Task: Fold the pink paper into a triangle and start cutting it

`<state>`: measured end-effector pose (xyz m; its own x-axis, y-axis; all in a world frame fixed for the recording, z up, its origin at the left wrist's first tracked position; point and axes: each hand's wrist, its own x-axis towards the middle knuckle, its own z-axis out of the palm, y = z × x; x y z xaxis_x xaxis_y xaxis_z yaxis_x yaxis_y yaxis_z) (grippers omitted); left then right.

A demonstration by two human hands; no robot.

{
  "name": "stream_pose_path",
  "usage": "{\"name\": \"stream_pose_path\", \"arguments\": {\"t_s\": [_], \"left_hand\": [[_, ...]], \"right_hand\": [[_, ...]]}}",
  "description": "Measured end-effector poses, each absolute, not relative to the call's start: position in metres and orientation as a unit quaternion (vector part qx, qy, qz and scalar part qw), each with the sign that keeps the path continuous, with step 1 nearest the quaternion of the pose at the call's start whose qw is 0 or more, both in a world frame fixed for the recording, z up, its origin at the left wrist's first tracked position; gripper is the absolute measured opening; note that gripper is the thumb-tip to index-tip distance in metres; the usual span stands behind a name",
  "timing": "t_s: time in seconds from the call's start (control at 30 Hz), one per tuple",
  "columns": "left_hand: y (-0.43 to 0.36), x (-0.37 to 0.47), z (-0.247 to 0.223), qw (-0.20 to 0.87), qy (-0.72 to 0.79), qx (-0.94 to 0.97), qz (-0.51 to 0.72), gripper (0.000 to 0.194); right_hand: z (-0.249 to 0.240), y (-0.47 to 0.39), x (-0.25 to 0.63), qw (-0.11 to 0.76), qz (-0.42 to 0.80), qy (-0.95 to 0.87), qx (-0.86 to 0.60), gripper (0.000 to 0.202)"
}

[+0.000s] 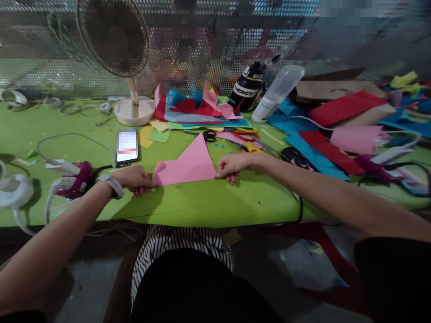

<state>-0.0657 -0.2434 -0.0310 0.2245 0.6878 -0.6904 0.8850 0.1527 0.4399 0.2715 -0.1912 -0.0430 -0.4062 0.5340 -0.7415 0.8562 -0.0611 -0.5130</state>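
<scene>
A folded pink paper [188,167] lies on the green table [202,206], with a straight edge toward me and a pointed peak at the back. My left hand [136,179] pinches its left corner between thumb and finger, the other fingers curled. The right corner is pinched by my right hand [232,167], whose fingers are also curled. Just behind the paper are black-handled scissors [210,136] and small blue scraps. A phone [127,146] with a lit screen rests behind my left hand.
At the back stand a fan [134,111], a black bottle [245,89] and a tilted clear bottle [278,94]. Coloured papers [346,107] cover the right side. A purple power socket [76,179] with cables sits at the left.
</scene>
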Motion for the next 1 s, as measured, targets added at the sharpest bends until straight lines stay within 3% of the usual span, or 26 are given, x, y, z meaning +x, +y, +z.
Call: {"name": "stream_pose_path", "arguments": {"t_s": [0.37, 0.43, 0.57, 0.7, 0.87, 1.0], "left_hand": [[-0.253, -0.073, -0.017, 0.434, 0.625, 0.639, -0.108, 0.044], [-0.258, -0.057, -0.009, 0.349, 0.644, 0.676, -0.08, 0.043], [-0.269, -0.004, -0.006, 0.01, 0.634, 0.772, 0.034, 0.037], [-0.275, 0.038, -0.023, -0.128, 0.488, 0.857, 0.107, 0.033], [-0.264, 0.041, -0.055, -0.107, 0.383, 0.911, 0.112, 0.032], [-0.244, 0.025, -0.08, -0.013, 0.451, 0.89, 0.073, 0.06]], "right_hand": [[-0.05, -0.192, 0.28, 0.105, -0.553, 0.669, 0.485, 0.044], [-0.054, -0.193, 0.28, 0.069, -0.565, 0.664, 0.485, 0.044], [-0.06, -0.197, 0.282, 0.016, -0.57, 0.662, 0.486, 0.044], [-0.064, -0.201, 0.283, -0.014, -0.562, 0.667, 0.489, 0.035], [-0.069, -0.209, 0.283, -0.047, -0.54, 0.676, 0.499, 0.026], [-0.068, -0.227, 0.293, -0.13, -0.496, 0.699, 0.499, 0.024]]}}
